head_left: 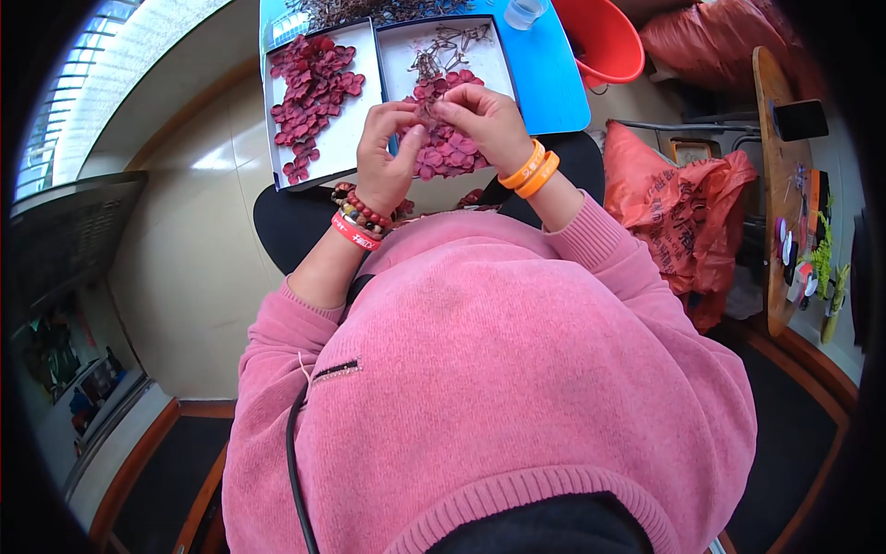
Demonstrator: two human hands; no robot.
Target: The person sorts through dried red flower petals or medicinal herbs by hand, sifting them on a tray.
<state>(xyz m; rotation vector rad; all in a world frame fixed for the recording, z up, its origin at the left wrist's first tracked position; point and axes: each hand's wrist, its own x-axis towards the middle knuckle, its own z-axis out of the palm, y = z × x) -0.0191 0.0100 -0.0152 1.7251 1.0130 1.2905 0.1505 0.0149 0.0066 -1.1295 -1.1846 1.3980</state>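
Both hands are raised over the right-hand white tray [391, 57], close together. My left hand [388, 159], with beads and a red band at the wrist, has its fingers bent around something too small to make out. The thumb and index finger of my right hand [486, 122], above orange wristbands, pinch together on something hidden. Dark pink petals [452, 155] lie below and between the hands, and thin brown stems [448, 51] lie at that tray's far end. More dark red petals [309, 97] fill much of the left tray [346, 164].
The trays rest on a blue table [554, 88]. Brown stems [369, 11] are heaped behind them, near a clear cup [524, 13]. A red bucket [609, 42] and red bags [678, 203] stand to the right, beside a wooden board [780, 268].
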